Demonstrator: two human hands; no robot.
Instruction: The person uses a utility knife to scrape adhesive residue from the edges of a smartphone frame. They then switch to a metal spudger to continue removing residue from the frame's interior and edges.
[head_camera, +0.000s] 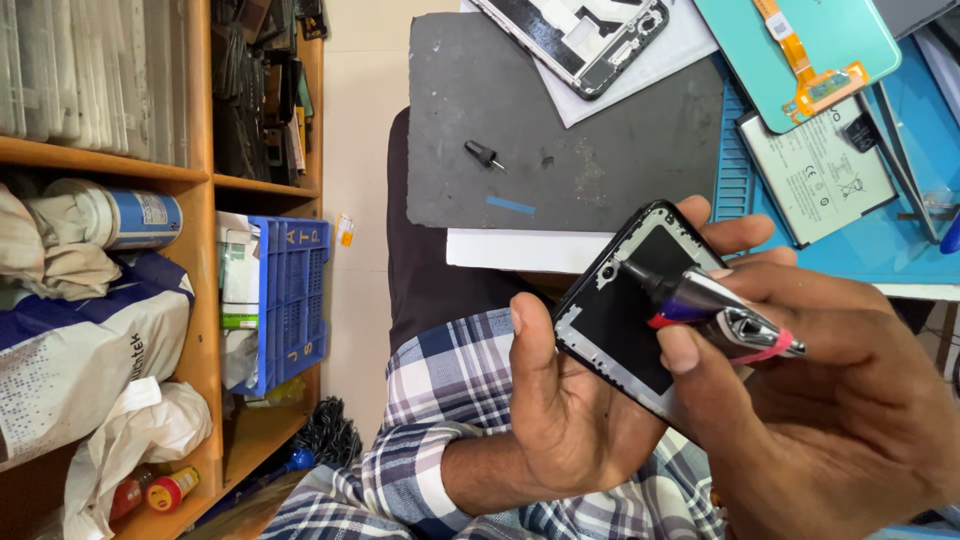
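Near the lap, 1 black phone frame (625, 310) is being cradled in the left hand (560, 400), thumb and fingers curled round its edges. 1 glue tube (715, 315) w/ black nozzle is being pinched in the right hand (830, 410), its tip touching the frame's upper part. Farther off, on the dark grey mat (560, 120), 1 small black cap (483, 153) is lying. At far right, 1 teal screen panel (800, 50), 1 battery (820, 170) & 1 white phone housing (585, 35) are resting. At left, 1 blue crate (290, 300) is sitting on the wooden shelf (205, 250).
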